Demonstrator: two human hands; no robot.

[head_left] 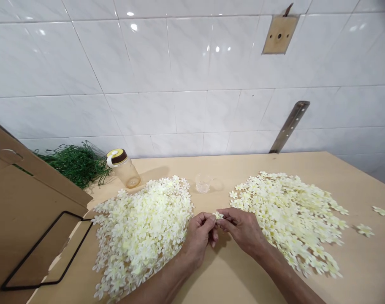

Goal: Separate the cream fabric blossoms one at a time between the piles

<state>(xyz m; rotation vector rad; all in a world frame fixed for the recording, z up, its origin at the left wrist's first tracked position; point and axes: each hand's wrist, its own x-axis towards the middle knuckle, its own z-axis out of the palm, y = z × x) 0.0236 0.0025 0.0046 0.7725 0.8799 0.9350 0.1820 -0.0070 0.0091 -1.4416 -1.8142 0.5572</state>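
Both hands meet over the bench (232,276), and the clock is read from them, with 12 straight ahead. The fingers of the left hand (199,240) are pinched close on one edge of a small flower (218,215), pale yellow and white. The fingers of the right hand (243,228) pinch its other edge, so the flower sits between the two hands.

At 9 o'clock, right beside the left hand, is a big heap of flowers (148,228). At 3 o'clock is a second heap (284,211), spread out flatter. Past it, also at 3, two loose flowers (365,230) lie alone.

Farther out at 9 are a black wire frame (21,288) and a brown cardboard box (28,190).

Near 12 sits a little clear cup (203,184). At 10 stands a bottle (126,171) with a yellow and brown lid, and just past it is a bunch of green stems (78,162).

Behind everything is a shiny white tile wall (186,59). Near 1 o'clock a metal strip (289,128) leans there, with a brassy plate (279,40) higher up.
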